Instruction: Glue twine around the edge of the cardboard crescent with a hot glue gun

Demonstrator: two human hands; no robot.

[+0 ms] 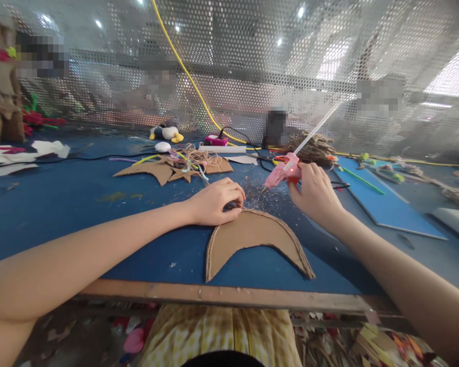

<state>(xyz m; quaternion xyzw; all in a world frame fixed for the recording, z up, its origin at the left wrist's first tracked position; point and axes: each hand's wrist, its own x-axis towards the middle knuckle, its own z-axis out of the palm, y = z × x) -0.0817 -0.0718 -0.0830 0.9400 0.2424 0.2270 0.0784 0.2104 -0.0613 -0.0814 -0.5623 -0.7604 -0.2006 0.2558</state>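
A crescent-shaped cardboard piece (pixel 252 237) lies flat on the blue table (pixel 80 204), its edge lined with twine. My left hand (pixel 218 201) presses down on its top rim, fingertips pinched on the twine there. My right hand (pixel 315 196) grips a pink hot glue gun (pixel 283 174) with a white glue stick sticking out of its back. The nozzle points down and left toward the cardboard's top, a little short of my left fingers.
More cardboard cut-outs and a tangle of twine (pixel 183 165) lie farther back. A blue foam sheet (pixel 382 204) sits at the right. A yellow cable (pixel 187 76) runs up along the perforated metal screen behind. The table's wooden front edge (pixel 214 294) is close to me.
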